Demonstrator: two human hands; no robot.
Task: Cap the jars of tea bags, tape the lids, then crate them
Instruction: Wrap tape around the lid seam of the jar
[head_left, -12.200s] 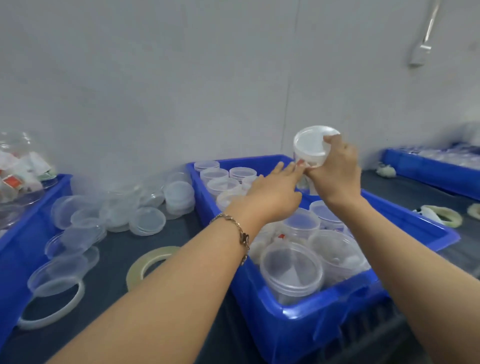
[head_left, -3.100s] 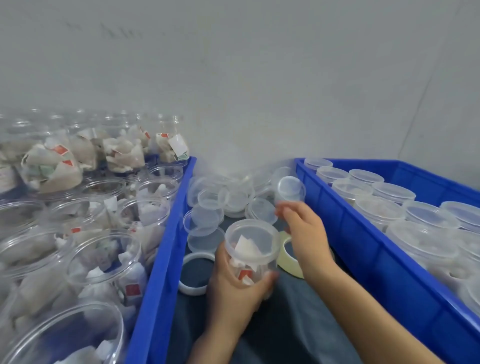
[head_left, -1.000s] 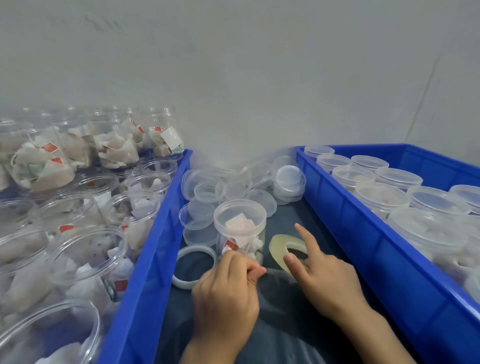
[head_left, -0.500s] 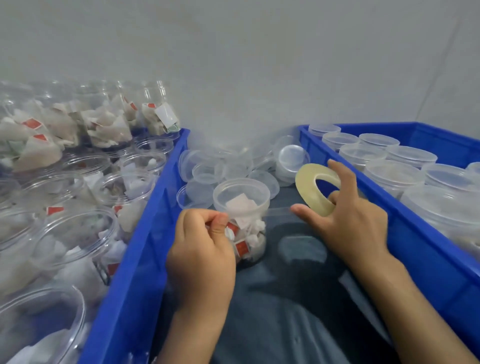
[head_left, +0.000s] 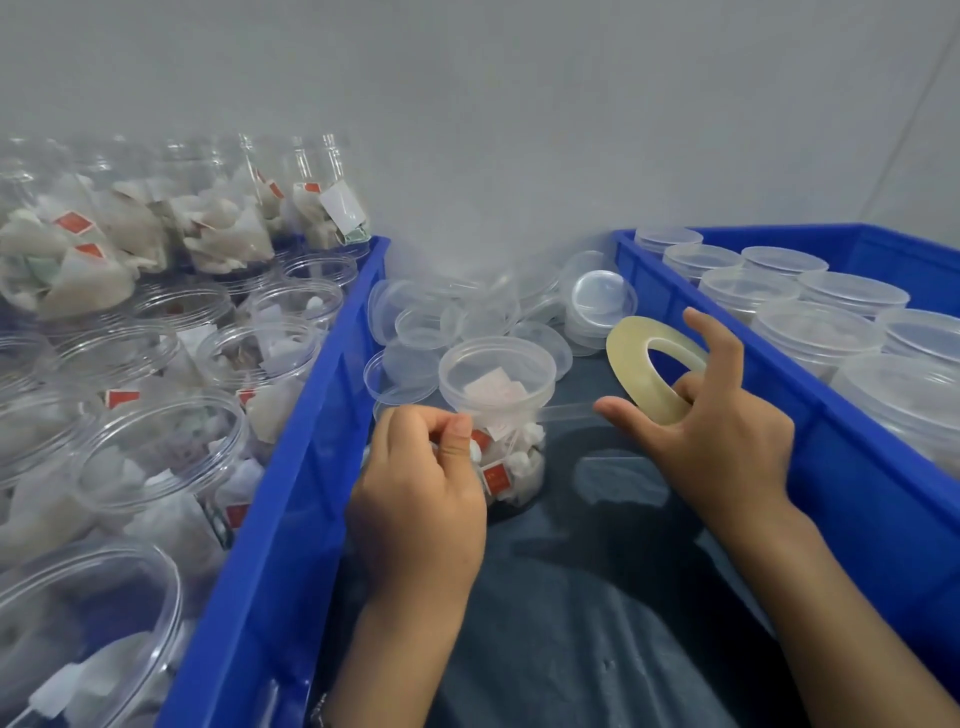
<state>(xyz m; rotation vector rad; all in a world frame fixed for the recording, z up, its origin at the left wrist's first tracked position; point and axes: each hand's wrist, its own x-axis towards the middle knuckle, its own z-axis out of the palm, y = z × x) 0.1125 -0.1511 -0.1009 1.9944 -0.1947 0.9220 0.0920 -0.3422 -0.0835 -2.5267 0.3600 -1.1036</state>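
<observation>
Head: right hand (head_left: 727, 441) holds flat tape ring (head_left: 641, 376).

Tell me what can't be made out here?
- Head view: the tape end, hidden in the left hand pinch.
- The jar base, behind that hand.
- Print on the tea bag tags, too small.
- The right crate, cut off by the frame's edge.

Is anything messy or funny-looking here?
Only a little. The loose clear plastic lids lie in a jumbled, overlapping heap by the grey wall, some tilted. Otherwise the lidded clear jar of tea bags stands upright, and nothing looks spilled or broken.
</observation>
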